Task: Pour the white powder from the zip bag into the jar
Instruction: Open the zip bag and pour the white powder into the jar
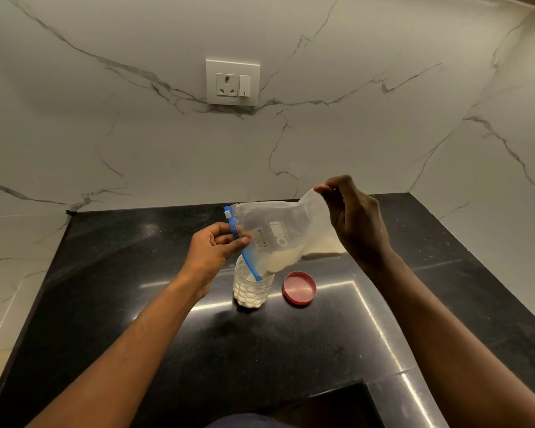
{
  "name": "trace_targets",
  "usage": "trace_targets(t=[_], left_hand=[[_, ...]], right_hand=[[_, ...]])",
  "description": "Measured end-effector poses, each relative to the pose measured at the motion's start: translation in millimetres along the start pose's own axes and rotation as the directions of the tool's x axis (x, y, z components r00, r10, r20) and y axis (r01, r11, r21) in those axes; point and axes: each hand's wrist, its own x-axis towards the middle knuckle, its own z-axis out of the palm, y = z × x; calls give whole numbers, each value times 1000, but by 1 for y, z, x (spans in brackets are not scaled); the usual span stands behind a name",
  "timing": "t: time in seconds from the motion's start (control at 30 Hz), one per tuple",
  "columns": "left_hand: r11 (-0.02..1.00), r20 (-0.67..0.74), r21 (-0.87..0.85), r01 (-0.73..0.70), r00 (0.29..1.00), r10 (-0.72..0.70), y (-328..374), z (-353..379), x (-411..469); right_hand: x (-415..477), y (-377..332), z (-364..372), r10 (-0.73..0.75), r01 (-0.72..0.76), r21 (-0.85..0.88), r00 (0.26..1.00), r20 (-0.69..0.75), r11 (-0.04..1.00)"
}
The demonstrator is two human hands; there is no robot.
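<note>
While the zip bag [278, 239] is tipped over the jar [250, 288], powder is being poured.
Seal pinched by left hand [212, 248], raised corner by right hand [352, 217]; the mouth should be kept inside the rim.

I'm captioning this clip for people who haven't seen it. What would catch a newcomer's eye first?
The zip bag, held tilted between left hand and right hand, its blue zip end at the mouth of the jar mid-counter. Just right of the jar lies a red lid.

Clear zip bag [278, 239] with blue seal, white powder [283, 257] inside; clear jar [251, 288]; red lid [300, 287], perhaps pinkish inside; speckled black surface [136, 273]; grey-veined white marble wall [136, 134].
</note>
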Motion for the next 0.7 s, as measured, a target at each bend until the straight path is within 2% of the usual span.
trace_targets(t=[0.7], left_hand=[[999,-12,-32,11,1000,-12,-2,-3,-3]], right_hand=[[14,-4,1,-67,69,-29,995,70,997]])
